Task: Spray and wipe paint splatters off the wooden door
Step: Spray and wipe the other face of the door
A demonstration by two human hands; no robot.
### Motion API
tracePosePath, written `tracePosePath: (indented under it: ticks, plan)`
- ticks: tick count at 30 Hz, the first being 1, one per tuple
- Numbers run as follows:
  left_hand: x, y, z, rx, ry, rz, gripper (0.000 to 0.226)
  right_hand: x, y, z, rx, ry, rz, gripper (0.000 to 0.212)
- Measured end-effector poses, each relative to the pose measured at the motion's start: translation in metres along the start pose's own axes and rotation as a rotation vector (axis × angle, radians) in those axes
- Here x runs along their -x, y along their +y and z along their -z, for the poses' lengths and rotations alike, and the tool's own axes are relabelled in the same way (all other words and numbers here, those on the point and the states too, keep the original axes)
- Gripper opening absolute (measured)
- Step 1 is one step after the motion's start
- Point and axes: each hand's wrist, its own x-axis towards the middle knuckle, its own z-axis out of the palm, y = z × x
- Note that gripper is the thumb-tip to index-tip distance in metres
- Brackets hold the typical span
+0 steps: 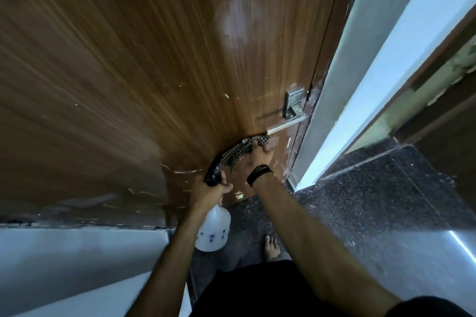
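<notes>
Item count, head view:

- Wooden door (128, 64): 1.
- Metal lever handle (286, 125): 1, with 1 square plate (295, 103) above it.
- Spray bottle (212, 231), white, black trigger head: 1.
- Checked cloth (242, 150): 1.
- Hands: 2, left hand (210, 192) and right hand (253, 159).
- Wristband (258, 174), black: apparently several thin strands; blur prevents an exact count.
- Bare foot (272, 247): 1.
- Pale hazy patch (238, 19) on the door: 1.
</notes>
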Motion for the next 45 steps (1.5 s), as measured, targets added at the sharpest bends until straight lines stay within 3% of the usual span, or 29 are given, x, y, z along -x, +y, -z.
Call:
tracePosePath:
  ticks: [3,8,12,16,17,20,25,30,33,36,38,43,45]
  plan:
    - [-0.010,0.000,-0.010,-0.065,0.001,0.000,0.025,-0.014,-0.002,0.011,-0.003,0.003,-0.115,0.033]
    - [-0.021,0.001,-0.038,-0.237,-0.026,0.068,0.028,-0.016,0.001,0.025,-0.042,-0.069,-0.128,0.030]
    - [-0.027,0.014,-0.068,-0.398,-0.137,0.022,0.021,-0.038,0.001,0.043,-0.096,0.034,-0.108,0.034]
    - [-0.035,0.028,-0.087,-0.484,-0.197,0.039,0.018,-0.061,-0.010,0.070,-0.100,0.082,-0.062,0.011]
    - [-0.037,0.029,-0.091,-0.507,-0.198,0.034,0.020,-0.062,-0.014,0.075,-0.102,0.093,-0.051,0.013]
    - [-0.044,0.028,-0.103,-0.516,-0.181,0.021,0.027,-0.070,-0.016,0.089,-0.112,0.114,-0.016,0.021]
    - [-0.044,0.026,-0.112,-0.545,-0.221,0.030,0.010,-0.077,-0.022,0.091,-0.094,0.069,-0.001,0.016]
    - [-0.044,0.025,-0.115,-0.545,-0.209,0.035,0.023,-0.082,-0.018,0.070,-0.032,0.006,-0.005,0.018]
    - [-0.045,0.024,-0.109,-0.472,-0.198,0.057,0.032,-0.085,-0.022,0.049,0.031,0.020,0.090,0.026]
    - [-0.050,0.026,-0.103,-0.406,-0.169,0.092,0.035,-0.081,-0.027,0.045,0.187,0.100,0.353,0.027]
    - [-0.051,0.030,-0.104,-0.359,-0.159,0.100,0.037,-0.082,-0.025,0.047,0.180,0.109,0.430,0.025]
    - [-0.050,0.028,-0.108,-0.414,-0.173,0.059,0.013,-0.145,0.002,0.058,0.166,0.164,0.153,0.027]
    - [-0.050,0.028,-0.108,-0.427,-0.197,0.055,0.017,-0.154,0.000,0.063,0.162,0.179,0.093,0.025]
